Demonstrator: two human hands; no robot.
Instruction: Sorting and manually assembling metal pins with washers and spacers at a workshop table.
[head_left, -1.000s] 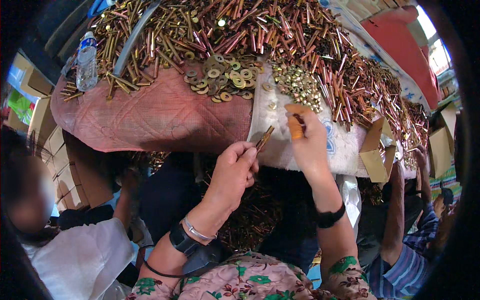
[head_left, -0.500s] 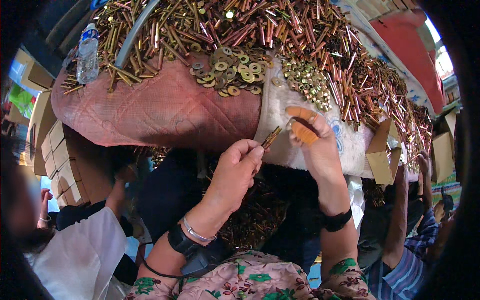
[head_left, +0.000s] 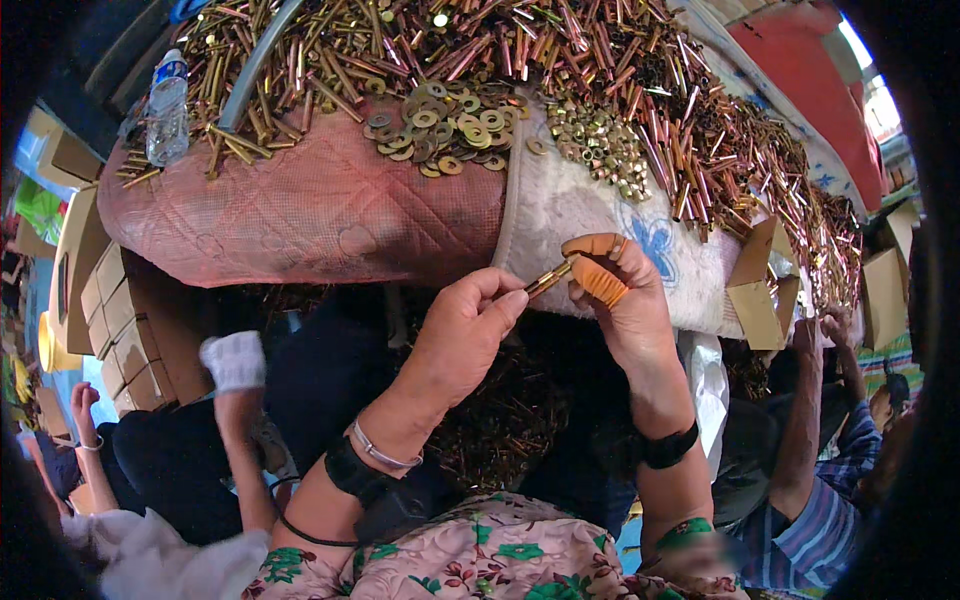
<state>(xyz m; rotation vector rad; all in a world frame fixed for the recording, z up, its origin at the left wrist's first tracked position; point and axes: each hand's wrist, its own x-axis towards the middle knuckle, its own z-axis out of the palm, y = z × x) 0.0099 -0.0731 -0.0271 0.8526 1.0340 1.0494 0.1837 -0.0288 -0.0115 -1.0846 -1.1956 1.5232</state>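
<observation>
My left hand (head_left: 465, 325) pinches a slim brass-coloured bolt (head_left: 548, 279) between thumb and forefinger, its far end pointing up to the right. At that end, my right hand (head_left: 625, 300) closes thumb and forefinger, both in orange finger covers. Whether a small part sits between those covered fingertips is hidden. Beyond my hands lie a heap of flat washers (head_left: 440, 128) on the red quilted cloth (head_left: 330, 215) and a pile of small cone-shaped nuts (head_left: 603, 150) on the white fleecy cloth (head_left: 560, 215).
Long metal bolts and sleeves (head_left: 640, 70) cover the far side. A plastic bottle (head_left: 168, 110) stands at left near a grey curved tube (head_left: 258, 65). An open carton (head_left: 765, 285) is at right. Co-workers' arms (head_left: 800, 430) show on both sides, with stacked small boxes (head_left: 120, 320) at left.
My right hand has moved down and left from beside the cloth to the bolt's tip and closed there. My left hand keeps its pinch. At left, a person's white-gloved hand has come into view.
</observation>
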